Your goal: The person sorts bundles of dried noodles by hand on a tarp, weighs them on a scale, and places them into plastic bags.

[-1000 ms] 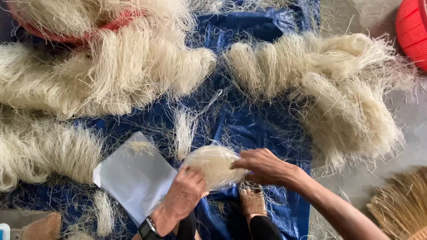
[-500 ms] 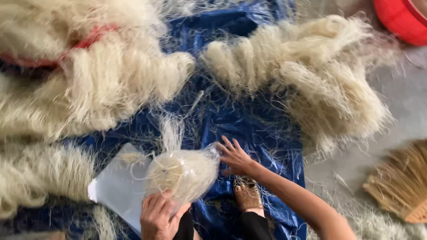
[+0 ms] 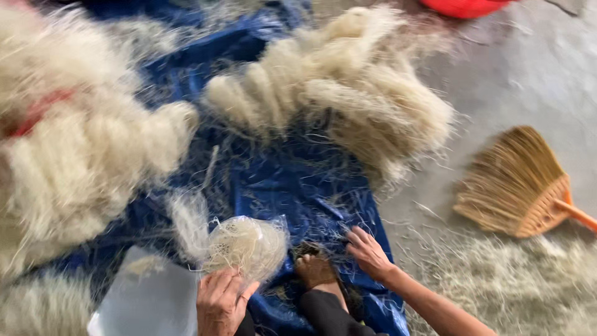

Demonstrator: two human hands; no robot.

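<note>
A clear bag of thin white noodles (image 3: 249, 247) is held up at the near middle by the left hand (image 3: 221, 302), whose fingers are closed around its bottom. The right hand (image 3: 368, 252) is laid flat with its fingers spread wide on the blue tarp (image 3: 273, 174), just right of a sandaled foot (image 3: 314, 269), and nothing is held in it. Big piles of noodles (image 3: 348, 93) are spread far and left, and a straw broom (image 3: 519, 183) is seen on the grey floor (image 3: 528, 81) at the right.

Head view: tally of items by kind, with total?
Noodle heaps: 2, left and middle
Clear bag of noodles, held by left hand: 1
Broom: 1
Blue tarp, under right hand: 1
Red tub: 1
Total: 6
</note>
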